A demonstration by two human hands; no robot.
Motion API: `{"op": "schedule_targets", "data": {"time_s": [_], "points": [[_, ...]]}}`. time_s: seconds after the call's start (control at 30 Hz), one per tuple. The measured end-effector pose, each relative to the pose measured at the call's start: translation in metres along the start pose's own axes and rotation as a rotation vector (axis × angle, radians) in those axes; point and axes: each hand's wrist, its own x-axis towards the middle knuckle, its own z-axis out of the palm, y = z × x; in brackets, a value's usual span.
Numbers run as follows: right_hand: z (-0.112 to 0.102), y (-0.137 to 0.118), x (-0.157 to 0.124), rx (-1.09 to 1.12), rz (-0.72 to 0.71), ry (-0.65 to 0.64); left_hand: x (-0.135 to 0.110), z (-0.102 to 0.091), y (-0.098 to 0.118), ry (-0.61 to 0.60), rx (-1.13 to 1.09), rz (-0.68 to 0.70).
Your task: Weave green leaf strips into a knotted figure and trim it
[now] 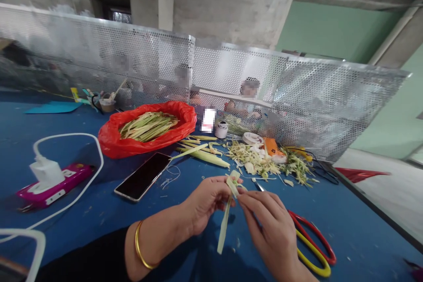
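Note:
Between my two hands is a pale green leaf strip [224, 224], folded at the top with one long end hanging down. My left hand [209, 198], with a gold bangle on its wrist, pinches the folded part. Thumb and fingers of my right hand [269, 224] close on the strip's right side, close to the left fingertips. Scissors [315, 244] with one red and one yellow handle lie beside my right hand, partly hidden by it. Beyond the hands, several more leaf strips [201, 154] lie on the blue table.
A red plastic bag [148, 150] holds long leaf strips. A phone [143, 177] lies left of my hands, near a magenta power strip [56, 187] with a white cable. Trimmed scraps [254, 158] are heaped ahead. A perforated metal screen [310, 101] borders the table; people sit behind it.

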Motion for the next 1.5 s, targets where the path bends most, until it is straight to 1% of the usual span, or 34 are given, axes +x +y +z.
{"op": "schedule_targets", "data": {"time_s": [0.17, 0.3, 0.47, 0.57, 0.7, 0.77, 0.8, 0.87, 0.9, 0.97, 1.07, 1.1, 1.17, 1.23, 1.3, 1.5], "points": [[0.002, 0.002, -0.001, 0.0, 0.019, 0.019, -0.001, 0.0, 0.0, -0.032, 0.0, 0.024], [0.004, 0.002, -0.001, 0.003, 0.05, 0.03, 0.002, -0.002, -0.006, -0.046, 0.03, 0.099], [0.004, 0.0, 0.003, -0.004, 0.06, 0.036, 0.005, -0.003, -0.01, 0.069, 0.063, 0.097], [0.005, -0.001, 0.004, -0.081, -0.011, -0.004, 0.005, -0.004, -0.011, 0.119, 0.05, 0.123], [0.01, -0.003, 0.001, -0.128, -0.197, -0.067, 0.005, -0.004, -0.011, 0.136, 0.015, 0.128], [0.011, -0.005, 0.0, -0.123, -0.24, -0.072, 0.005, -0.003, -0.012, 0.133, 0.024, 0.116], [0.01, -0.006, -0.001, -0.106, -0.236, -0.065, 0.005, -0.002, -0.012, 0.136, 0.039, 0.117], [0.009, -0.007, 0.0, -0.028, -0.15, -0.027, 0.004, 0.001, -0.012, 0.147, 0.08, 0.131], [0.007, -0.007, 0.001, 0.033, -0.062, 0.0, 0.004, 0.002, -0.011, 0.151, 0.102, 0.136], [0.005, -0.004, 0.003, 0.187, 0.2, 0.042, 0.003, 0.004, -0.011, 0.141, 0.131, 0.139], [0.005, 0.002, 0.006, 0.463, 0.657, 0.013, 0.002, 0.005, -0.01, 0.083, 0.163, 0.131], [0.006, 0.004, 0.007, 0.551, 0.779, -0.006, 0.001, 0.005, -0.01, 0.067, 0.18, 0.135], [0.007, 0.006, 0.009, 0.688, 0.934, -0.022, 0.002, 0.005, -0.01, 0.038, 0.217, 0.147], [0.009, 0.006, 0.01, 0.755, 1.004, -0.023, 0.002, 0.004, -0.01, 0.018, 0.249, 0.159], [0.01, 0.006, 0.01, 0.78, 1.034, -0.02, 0.002, 0.003, -0.009, 0.005, 0.27, 0.166], [0.015, 0.007, 0.007, 0.752, 1.042, -0.033, 0.003, 0.003, -0.011, 0.005, 0.275, 0.157]]}}
